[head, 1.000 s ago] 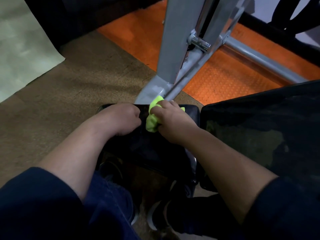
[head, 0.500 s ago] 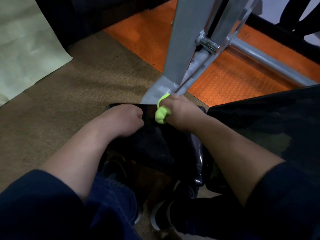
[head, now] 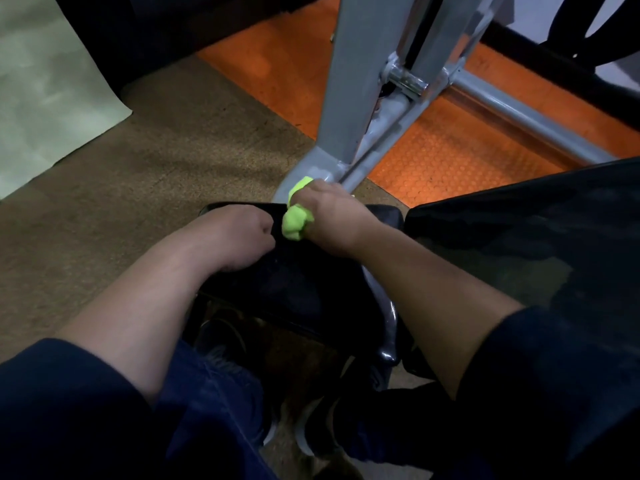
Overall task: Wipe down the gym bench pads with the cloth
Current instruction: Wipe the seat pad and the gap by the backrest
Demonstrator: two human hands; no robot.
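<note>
A pale green sheet (head: 41, 98) lies on the brown floor (head: 138, 188) at far left. The left hand (head: 239, 237) rests as a closed fist, holding nothing visible, on the left part of the small black bench pad (head: 304, 285). Just right of it, the right hand (head: 332, 220) is clenched around a bunched lime-green cloth (head: 296, 221) at the pad's far edge. Beyond stands the grey steel frame (head: 356, 98) on orange matting (head: 450, 161). A larger black pad (head: 540, 244) lies right.

Left hand (head: 239, 233) fisted, empty; right hand (head: 332, 220) fingers curled tight, both forearms extended forward.
</note>
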